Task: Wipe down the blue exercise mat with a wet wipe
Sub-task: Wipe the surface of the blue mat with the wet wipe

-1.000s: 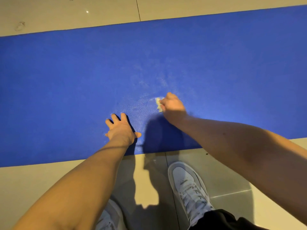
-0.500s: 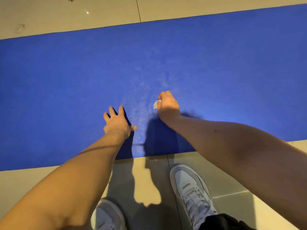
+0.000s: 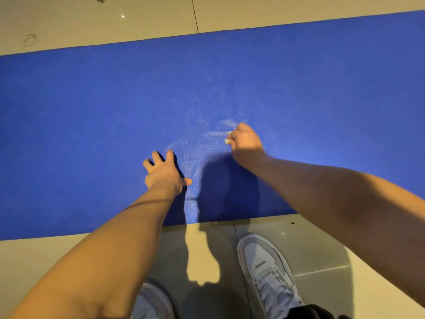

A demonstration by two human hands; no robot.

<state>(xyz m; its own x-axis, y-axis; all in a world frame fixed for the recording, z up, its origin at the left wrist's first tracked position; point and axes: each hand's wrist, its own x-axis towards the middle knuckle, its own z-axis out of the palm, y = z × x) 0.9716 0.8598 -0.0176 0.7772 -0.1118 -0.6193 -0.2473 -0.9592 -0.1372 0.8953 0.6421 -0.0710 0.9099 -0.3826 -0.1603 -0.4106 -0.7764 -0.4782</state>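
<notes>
Head view, the only one you've got.

Blue mat [image 3: 92, 123] lies flat on the beige tiled floor [image 3: 57, 261] and runs across the frame past both side edges. Its far edge rises a little toward the right. Its near edge sits just ahead of your shoes.

Your left hand [image 3: 164, 173] is planted on the mat near the near edge, palm down. Fingers are straight and spread, thumb out to the right. It holds nothing and only presses on the mat.

Your right hand [image 3: 246, 140] is further in on the mat, to the right of the left hand, the two well apart. Its fingers are curled into a fist round the wet wipe [image 3: 228, 138]. Only a small white wad shows at the fist's left side, touching the mat surface.

A pale, speckled sheen [image 3: 200, 143] marks the mat between the two hands and trails down toward the near edge. Dark arm shadows fall on the mat beside it.

On the floor are your right white sneaker [image 3: 266, 270], fully in view with a dark trouser cuff [image 3: 308, 313] at its heel, and your left sneaker [image 3: 151, 302], mostly hidden under the left forearm. A small dark speck [image 3: 292, 223] sits on the tile just off the mat's near edge. There's a faint ring mark [image 3: 29, 40] on the tile beyond the far edge, top left.
</notes>
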